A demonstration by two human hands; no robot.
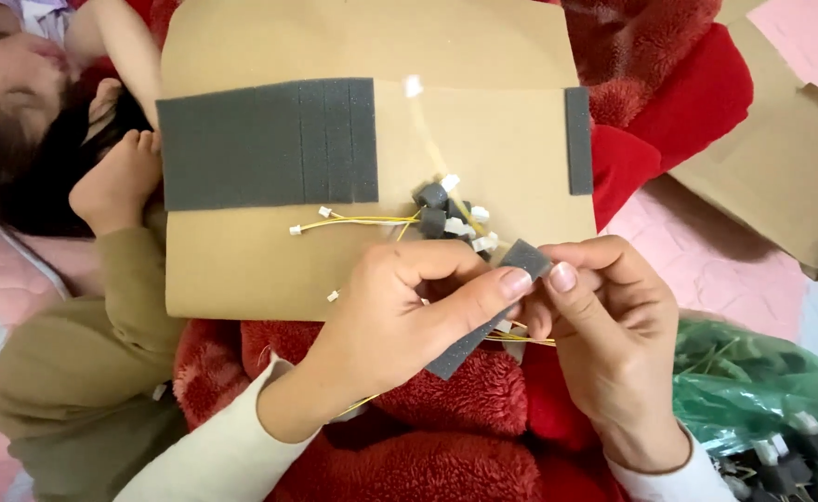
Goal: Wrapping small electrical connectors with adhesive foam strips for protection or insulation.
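My left hand (400,311) and my right hand (604,325) meet over the front edge of a brown cardboard sheet (242,270). Both pinch one narrow grey foam strip (483,316) between thumb and fingers, along with thin yellow wires (530,339). On the cardboard just beyond the hands lies a small pile of foam-wrapped pieces (437,212) with yellow wires and white plugs (353,221). A wide block of grey foam strips (265,141) is stuck at the sheet's left, and one single strip (578,139) at its right.
A red fleece blanket (446,418) lies under the cardboard. A person in olive clothes (84,372) lies at the left, a hand at the sheet's edge. A green plastic bag (762,400) with more wired pieces is at lower right. More cardboard (781,167) lies at the right.
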